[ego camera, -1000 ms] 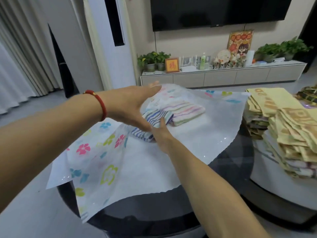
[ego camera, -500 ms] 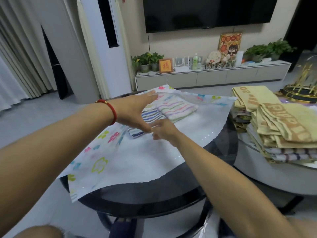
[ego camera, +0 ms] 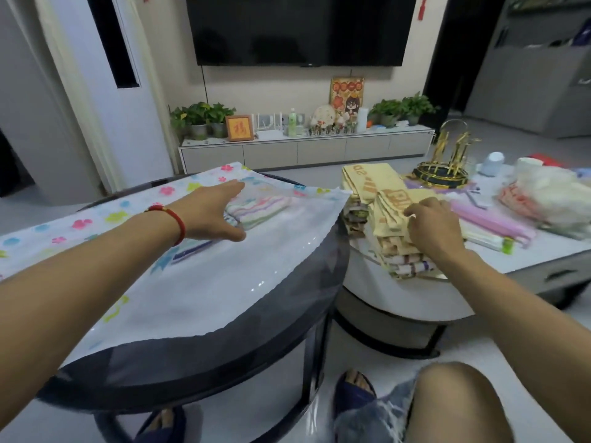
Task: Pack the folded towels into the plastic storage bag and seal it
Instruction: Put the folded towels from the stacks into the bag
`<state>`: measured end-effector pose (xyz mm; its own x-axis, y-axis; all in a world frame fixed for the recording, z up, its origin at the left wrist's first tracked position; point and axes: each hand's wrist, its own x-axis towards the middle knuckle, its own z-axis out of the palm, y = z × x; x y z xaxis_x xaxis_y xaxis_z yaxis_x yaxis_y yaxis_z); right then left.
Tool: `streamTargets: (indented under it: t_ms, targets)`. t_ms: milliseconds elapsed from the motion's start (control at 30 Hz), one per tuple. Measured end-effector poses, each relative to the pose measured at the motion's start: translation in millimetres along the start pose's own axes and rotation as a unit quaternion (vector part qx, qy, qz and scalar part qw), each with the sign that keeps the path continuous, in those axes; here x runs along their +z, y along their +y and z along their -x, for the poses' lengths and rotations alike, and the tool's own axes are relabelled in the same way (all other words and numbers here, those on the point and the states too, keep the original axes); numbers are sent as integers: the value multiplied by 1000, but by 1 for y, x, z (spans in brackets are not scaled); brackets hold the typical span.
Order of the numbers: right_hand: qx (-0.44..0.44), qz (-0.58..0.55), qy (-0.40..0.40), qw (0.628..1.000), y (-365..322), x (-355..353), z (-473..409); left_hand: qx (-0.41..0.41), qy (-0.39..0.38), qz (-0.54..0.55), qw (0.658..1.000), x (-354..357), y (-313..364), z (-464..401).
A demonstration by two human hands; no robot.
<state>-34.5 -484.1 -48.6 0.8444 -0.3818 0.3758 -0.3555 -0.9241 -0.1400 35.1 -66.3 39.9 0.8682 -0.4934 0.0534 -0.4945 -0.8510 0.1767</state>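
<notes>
Head view. The bag lies flat across the round dark counter, flower-print edge at 10 o'clock, mouth apparently toward 1 o'clock. At least 1 striped towel shows through the plastic near the far end; a second striped shape lies under the left wrist, too blurred to identify.

The left hand rests on the bag just beside the packed towel, fingers extended and spread, thumb out, gripping nothing.

The right hand is at 3 o'clock over the stack of yellow towels on the adjacent white counter. Its fingers are curled on the top towel; whether they have closed on it cannot be told.

Status, as a judgement:
1. Done: the bag is laid out and loading has begun.
2. In hand: fetching the next towel from the stack.
3. Left: most of the stack is outside the bag. The bag is unsealed. No sealing step has started.
</notes>
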Motion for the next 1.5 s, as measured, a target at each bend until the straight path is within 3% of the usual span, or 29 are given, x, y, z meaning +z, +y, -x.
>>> streamTargets:
  t_ms: [167, 233, 367, 433, 567, 667, 767, 867, 1000, 1167, 1367, 1500]
  targets:
    - [104, 18, -172, 979, 44, 6, -31, -4, 10, 10, 1000, 1, 0, -1]
    - [110, 25, -177, 978, 50, 7, -37, 0, 12, 5, 1000, 3, -2, 1]
    - [86, 51, -96, 990, 45, 3, -47, 0, -6, -12, 1000, 3, -6, 6]
    - [90, -42, -128, 987, 38, -2, -53, -8, -12, -23, 1000, 3, -5, 9]
    - [160, -228, -264, 923, 26, -25, -54, -29, -3, -33, 999, 1, -2, 19]
    - [181, -369, -298, 862, 17, -50, -43, -58, 34, -50, 996, 2, -2, 35]
    - [120, -466, -351, 803, 4, -74, -20, -102, 33, -66, 992, 12, -10, 58]
    - [28, -521, -446, 727, -24, -88, 7, -130, -37, -84, 987, 23, -19, 76]
    - [-79, -524, -501, 684, -90, -83, 32, -123, -80, -85, 986, 12, -23, 78]
    - [-73, -583, -500, 636, -177, -57, 50, -95, -71, -119, 986, -30, -26, 70]
    - [-3, -705, -436, 559, -272, -24, 50, -94, -171, -146, 970, -75, -37, 64]
    - [50, -740, -393, 544, -353, 2, 63, -87, -206, -157, 962, -76, -46, 64]
